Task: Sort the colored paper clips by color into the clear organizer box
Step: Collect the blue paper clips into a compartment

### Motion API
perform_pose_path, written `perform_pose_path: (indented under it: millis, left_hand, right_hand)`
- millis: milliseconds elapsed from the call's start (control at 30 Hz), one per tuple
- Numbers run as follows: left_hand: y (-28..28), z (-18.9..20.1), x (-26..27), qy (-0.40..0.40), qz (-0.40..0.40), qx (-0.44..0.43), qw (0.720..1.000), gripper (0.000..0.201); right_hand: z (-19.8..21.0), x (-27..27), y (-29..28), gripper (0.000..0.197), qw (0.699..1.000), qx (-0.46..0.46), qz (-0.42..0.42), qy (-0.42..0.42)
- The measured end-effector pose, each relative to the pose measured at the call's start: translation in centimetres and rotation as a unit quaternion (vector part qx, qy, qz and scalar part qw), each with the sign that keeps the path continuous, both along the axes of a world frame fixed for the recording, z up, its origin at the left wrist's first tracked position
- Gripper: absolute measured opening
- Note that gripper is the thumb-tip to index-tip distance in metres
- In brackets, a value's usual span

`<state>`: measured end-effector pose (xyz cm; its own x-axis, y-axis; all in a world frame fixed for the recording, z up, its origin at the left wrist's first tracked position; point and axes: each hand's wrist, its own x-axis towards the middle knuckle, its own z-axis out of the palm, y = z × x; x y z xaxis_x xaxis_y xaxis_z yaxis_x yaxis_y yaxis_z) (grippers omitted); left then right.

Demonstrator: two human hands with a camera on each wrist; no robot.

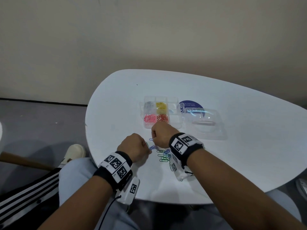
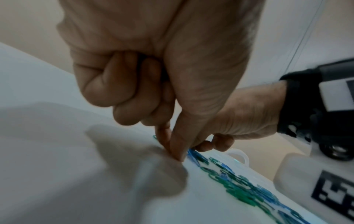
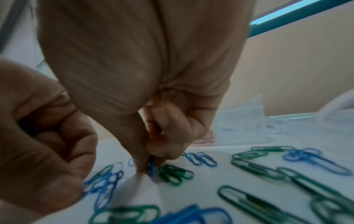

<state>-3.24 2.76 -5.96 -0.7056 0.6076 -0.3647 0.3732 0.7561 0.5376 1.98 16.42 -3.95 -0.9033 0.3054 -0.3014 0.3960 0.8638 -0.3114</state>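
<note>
The clear organizer box holds grey, yellow, pink and red clips in separate compartments. Loose blue and green paper clips lie on the white table in front of it. My right hand is down among them, with thumb and forefinger pinching a blue clip that stands on edge beside a green one. My left hand is curled, its thumb and forefinger tips pinched together on the table at a small bunch of blue clips.
The box's clear lid lies open to the right, partly over a round blue sticker. The table's rounded edge runs just left of my left wrist. Below it are my knees and a white shoe.
</note>
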Motion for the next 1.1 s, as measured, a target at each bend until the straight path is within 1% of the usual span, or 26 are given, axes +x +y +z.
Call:
perform_pose_path:
  millis: [67,133,200,300,333,400,467,567,600,700,800,867,1000,1100]
  left_hand:
    - [0.2,0.2,0.1,0.017,-0.02,-0.017,1.0,0.021]
    - [0.4,0.5,0.2,0.035,-0.041,-0.033,0.998,0.016]
    - [0.4,1.0,0.2,0.044,-0.055,-0.029,0.997,0.01]
    - [0.5,1.3,-0.1,0.05,-0.071,0.004,0.996,0.014]
    - [0.5,1.3,-0.2,0.054,-0.083,0.005,0.995,0.014]
    - [0.9,1.4,0.0,0.07,-0.109,-0.011,0.991,0.021]
    - [1.4,1.6,0.2,0.076,-0.108,-0.022,0.991,0.023]
    - [1.9,1.9,0.4,0.073,-0.086,-0.025,0.993,0.016]
    - [2.0,1.9,0.4,0.069,-0.082,-0.028,0.994,0.017]
    - [2.3,1.9,0.6,0.074,-0.065,-0.045,0.994,0.029]
    - [2.5,1.9,1.0,0.105,-0.059,-0.069,0.99,0.032]
    - [2.6,2.0,1.1,0.109,-0.064,-0.08,0.989,0.025]
    - [2.4,2.0,0.7,0.09,-0.07,-0.081,0.99,0.005]
    - [1.9,1.9,0.3,0.083,-0.064,-0.066,0.992,0.008]
  right_hand:
    - [-0.1,-0.1,-0.1,0.004,1.0,-0.003,0.006,-0.018]
    - [0.1,-0.2,-0.2,0.004,0.999,-0.012,0.012,-0.033]
    - [0.2,0.1,0.0,0.007,0.999,-0.025,0.001,-0.031]
    - [0.9,1.6,1.3,0.01,0.996,-0.072,-0.057,0.023]
    - [1.2,2.2,1.8,0.011,0.992,-0.086,-0.08,0.051]
    - [1.8,3.4,2.7,0.011,0.983,-0.104,-0.116,0.099]
    - [2.3,4.3,3.3,0.01,0.975,-0.115,-0.139,0.127]
    - [2.5,5.4,3.7,0.008,0.968,-0.136,-0.154,0.144]
    - [2.5,5.6,3.8,0.008,0.967,-0.142,-0.156,0.146]
    - [2.1,5.9,3.9,0.008,0.962,-0.157,-0.164,0.153]
    - [1.6,5.8,4.0,0.01,0.956,-0.167,-0.182,0.156]
    - [1.4,5.5,4.1,0.012,0.958,-0.163,-0.187,0.142]
    - [1.0,4.4,4.2,0.014,0.971,-0.145,-0.174,0.073]
    - [0.9,3.8,3.7,0.015,0.975,-0.143,-0.159,0.056]
